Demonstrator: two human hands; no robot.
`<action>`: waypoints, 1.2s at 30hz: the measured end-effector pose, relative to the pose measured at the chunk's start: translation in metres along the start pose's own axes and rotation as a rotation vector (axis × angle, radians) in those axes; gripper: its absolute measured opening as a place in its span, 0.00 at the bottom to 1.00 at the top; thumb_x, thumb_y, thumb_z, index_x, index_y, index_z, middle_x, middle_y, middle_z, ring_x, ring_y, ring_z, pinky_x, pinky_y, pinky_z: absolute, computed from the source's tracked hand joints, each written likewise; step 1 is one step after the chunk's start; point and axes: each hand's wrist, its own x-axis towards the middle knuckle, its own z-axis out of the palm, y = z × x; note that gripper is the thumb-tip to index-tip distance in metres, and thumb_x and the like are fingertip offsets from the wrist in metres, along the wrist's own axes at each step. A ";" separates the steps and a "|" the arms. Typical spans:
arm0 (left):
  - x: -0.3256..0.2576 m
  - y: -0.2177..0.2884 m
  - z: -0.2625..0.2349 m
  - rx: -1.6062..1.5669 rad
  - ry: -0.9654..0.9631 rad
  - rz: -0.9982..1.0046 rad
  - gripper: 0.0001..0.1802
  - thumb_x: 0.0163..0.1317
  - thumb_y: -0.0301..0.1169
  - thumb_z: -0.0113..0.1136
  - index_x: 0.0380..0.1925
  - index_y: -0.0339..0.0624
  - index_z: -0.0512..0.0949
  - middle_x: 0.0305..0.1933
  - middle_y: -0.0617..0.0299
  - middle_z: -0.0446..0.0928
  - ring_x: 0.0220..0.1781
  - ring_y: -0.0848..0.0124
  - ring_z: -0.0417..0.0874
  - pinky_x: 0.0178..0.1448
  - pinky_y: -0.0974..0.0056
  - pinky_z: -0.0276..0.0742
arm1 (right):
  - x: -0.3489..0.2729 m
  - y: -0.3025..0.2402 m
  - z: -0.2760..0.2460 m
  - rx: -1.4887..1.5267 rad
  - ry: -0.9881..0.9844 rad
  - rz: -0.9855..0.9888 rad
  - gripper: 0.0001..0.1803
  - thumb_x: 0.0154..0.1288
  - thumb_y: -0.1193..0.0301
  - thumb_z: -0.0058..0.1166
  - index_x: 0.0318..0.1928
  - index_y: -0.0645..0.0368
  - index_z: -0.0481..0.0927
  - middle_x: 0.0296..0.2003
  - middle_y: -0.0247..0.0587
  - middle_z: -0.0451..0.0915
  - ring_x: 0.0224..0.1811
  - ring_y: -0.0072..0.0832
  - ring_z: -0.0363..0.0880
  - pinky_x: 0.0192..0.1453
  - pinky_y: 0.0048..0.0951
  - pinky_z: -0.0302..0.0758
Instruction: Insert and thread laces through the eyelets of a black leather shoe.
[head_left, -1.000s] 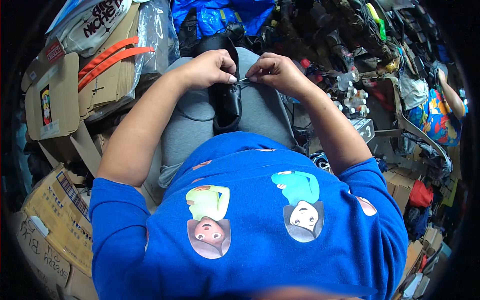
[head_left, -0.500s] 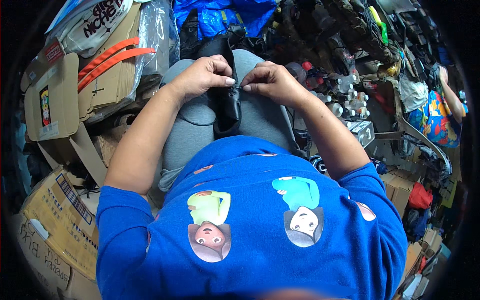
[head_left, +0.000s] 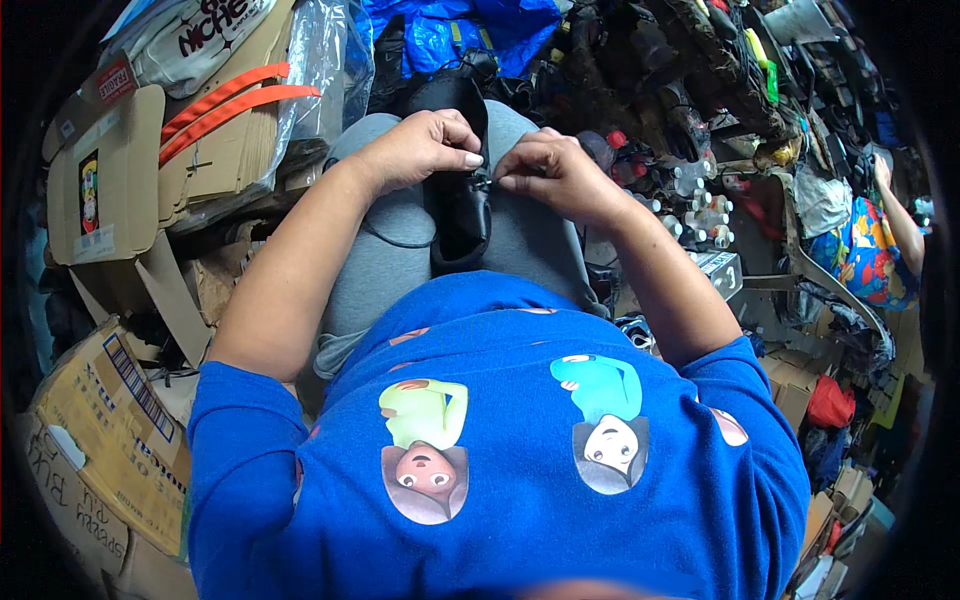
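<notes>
A black leather shoe (head_left: 462,228) lies lengthwise on my lap between my grey-clad thighs. My left hand (head_left: 425,152) is over its upper part, thumb and forefinger closed at the shoe's edge. Just right of the shoe, my right hand (head_left: 555,172) is closed in a pinch, fingertips a little apart from the shoe. What the right fingertips hold, if anything, is too small to make out. A thin black cord (head_left: 392,243) loops from the shoe over my left thigh.
Flattened cardboard boxes (head_left: 110,180) with orange strips (head_left: 235,105) lie at the left. A blue plastic sheet (head_left: 520,35) is beyond my knees. Several small bottles (head_left: 705,215) stand at the right. Another person's arm (head_left: 900,215) shows at the far right.
My right hand has drawn slightly away from the shoe, to the right. My left thumb stays at the shoe's edge. The whole view has shifted slightly.
</notes>
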 end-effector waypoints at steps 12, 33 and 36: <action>0.000 0.004 -0.004 0.066 -0.073 0.041 0.14 0.54 0.36 0.67 0.32 0.35 0.81 0.38 0.63 0.71 0.42 0.72 0.75 0.50 0.69 0.68 | -0.005 0.011 0.001 0.216 0.106 0.202 0.06 0.59 0.74 0.62 0.38 0.56 0.84 0.36 0.32 0.73 0.38 0.19 0.74 0.44 0.22 0.73; 0.003 -0.002 -0.007 -0.023 -0.084 -0.002 0.12 0.55 0.32 0.65 0.37 0.35 0.82 0.38 0.63 0.77 0.43 0.72 0.77 0.52 0.67 0.70 | -0.005 0.001 0.013 -0.041 0.205 -0.050 0.08 0.50 0.75 0.65 0.33 0.53 0.85 0.26 0.36 0.79 0.28 0.28 0.79 0.36 0.29 0.74; 0.004 0.000 -0.011 -0.004 -0.175 -0.016 0.14 0.57 0.34 0.61 0.38 0.33 0.81 0.35 0.64 0.72 0.42 0.73 0.73 0.51 0.68 0.66 | -0.007 0.005 0.015 -0.144 0.238 -0.114 0.09 0.50 0.74 0.65 0.34 0.49 0.85 0.26 0.35 0.78 0.28 0.31 0.78 0.35 0.30 0.73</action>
